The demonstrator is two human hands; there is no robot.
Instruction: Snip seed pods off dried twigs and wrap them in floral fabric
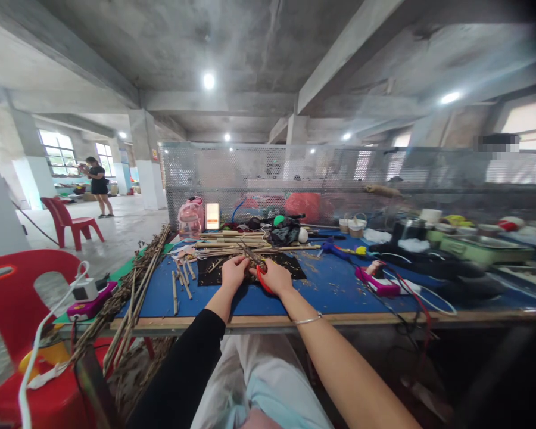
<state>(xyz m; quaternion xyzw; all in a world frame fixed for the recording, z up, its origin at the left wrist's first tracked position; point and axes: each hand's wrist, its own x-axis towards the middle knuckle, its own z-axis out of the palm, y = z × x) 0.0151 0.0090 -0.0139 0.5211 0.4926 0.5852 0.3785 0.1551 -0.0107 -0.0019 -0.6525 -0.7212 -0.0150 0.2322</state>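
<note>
Reaching fwd, low over blk mat (pixel 208 276); gripping scissors (pixel 263 281) w/ R hand (pixel 277 276), pointing them fwd-left; curling L hand (pixel 233 272) just beside, can't tell if pinching anything.

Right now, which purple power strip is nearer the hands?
The strip right of the right hand, on the blue mat; the other sits beyond the dried stalks.

From where I am standing, the right hand (pixel 277 276) is partly covering the scissors (pixel 260 278); what the left hand (pixel 234 271) is pinching, I am not seeing clearly. The lower left edge is cutting off a red chair (pixel 6 313); at right, a dark thing (pixel 446 277) is blurring.
</note>
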